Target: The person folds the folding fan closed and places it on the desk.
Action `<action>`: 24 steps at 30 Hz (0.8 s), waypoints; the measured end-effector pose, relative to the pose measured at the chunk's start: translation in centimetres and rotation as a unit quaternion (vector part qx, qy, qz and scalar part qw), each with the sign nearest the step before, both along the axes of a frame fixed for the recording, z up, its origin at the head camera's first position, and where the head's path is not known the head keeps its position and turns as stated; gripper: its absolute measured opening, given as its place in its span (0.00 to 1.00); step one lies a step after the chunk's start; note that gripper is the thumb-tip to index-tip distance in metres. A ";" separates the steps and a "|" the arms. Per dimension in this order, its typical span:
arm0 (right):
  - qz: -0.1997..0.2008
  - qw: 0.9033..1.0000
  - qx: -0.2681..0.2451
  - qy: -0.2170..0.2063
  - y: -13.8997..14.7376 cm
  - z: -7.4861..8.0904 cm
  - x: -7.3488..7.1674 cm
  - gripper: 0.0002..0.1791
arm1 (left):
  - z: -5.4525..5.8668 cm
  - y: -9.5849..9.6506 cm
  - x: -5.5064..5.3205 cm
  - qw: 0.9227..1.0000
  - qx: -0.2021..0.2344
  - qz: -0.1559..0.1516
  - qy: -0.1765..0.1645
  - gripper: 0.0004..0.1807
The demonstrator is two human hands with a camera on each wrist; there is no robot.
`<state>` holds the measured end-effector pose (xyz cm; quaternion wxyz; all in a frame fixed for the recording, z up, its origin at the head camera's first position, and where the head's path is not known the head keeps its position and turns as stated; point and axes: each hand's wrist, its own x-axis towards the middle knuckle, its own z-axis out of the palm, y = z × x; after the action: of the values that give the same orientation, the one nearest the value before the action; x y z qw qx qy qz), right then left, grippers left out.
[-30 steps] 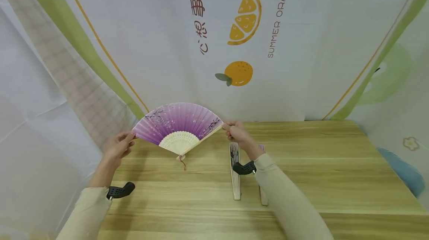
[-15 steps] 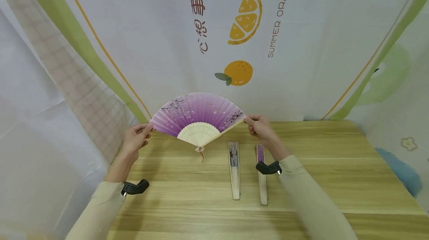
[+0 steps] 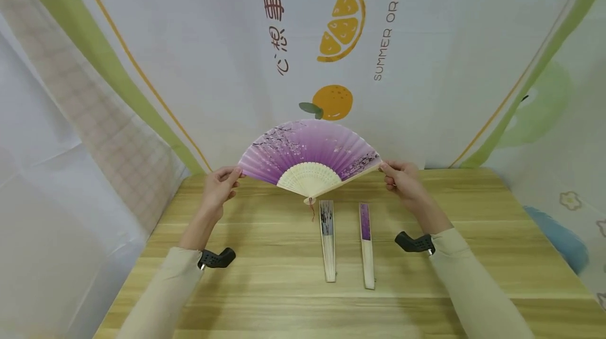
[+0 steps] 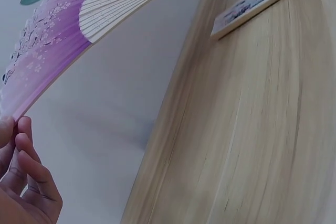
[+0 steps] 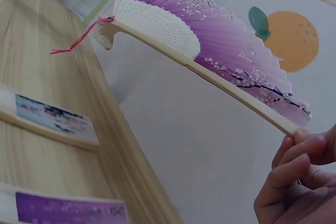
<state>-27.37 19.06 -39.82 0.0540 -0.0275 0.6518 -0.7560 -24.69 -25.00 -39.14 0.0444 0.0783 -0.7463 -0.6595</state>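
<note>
A purple folding fan (image 3: 322, 141) with a blossom print and pale ribs is spread wide above the back of the table. My left hand (image 3: 219, 189) pinches its left outer corner between thumb and finger; in the left wrist view the other fingers of that hand (image 4: 29, 177) curl loosely below. At the opposite corner, my right hand (image 3: 404, 181) pinches the tip of the outer rib, as the right wrist view of the fan (image 5: 210, 45) also shows. From the pivot hangs a red tassel (image 5: 79, 40).
Two folded fans lie side by side on the wooden table (image 3: 274, 265): one with a grey-blue print (image 3: 327, 239), one with a purple print (image 3: 366, 244). Behind the table hangs a white cloth (image 3: 227, 65) printed with oranges.
Both hands have carried the spread fan to the right and a little upward. The two folded fans, partly covered by the right arm before, now show fully.
</note>
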 end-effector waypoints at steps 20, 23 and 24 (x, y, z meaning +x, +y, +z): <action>-0.016 0.998 -0.056 0.001 6.8 -1.5 4.3 0.06 | -1.5 6.5 -0.1 0.999 0.024 -0.026 0.027 0.16; -0.025 0.998 -0.058 0.003 7.6 -1.6 4.7 0.09 | -1.6 7.2 0.1 0.999 0.026 -0.017 0.028 0.14; -0.027 0.998 -0.056 0.006 7.8 -1.6 4.7 0.09 | -1.7 7.3 0.1 0.999 0.028 -0.016 0.029 0.14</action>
<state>-22.65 26.89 -41.44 0.0283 -0.0173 0.6091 -0.7924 -24.56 -17.68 -40.81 0.0532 0.0485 -0.7271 -0.6827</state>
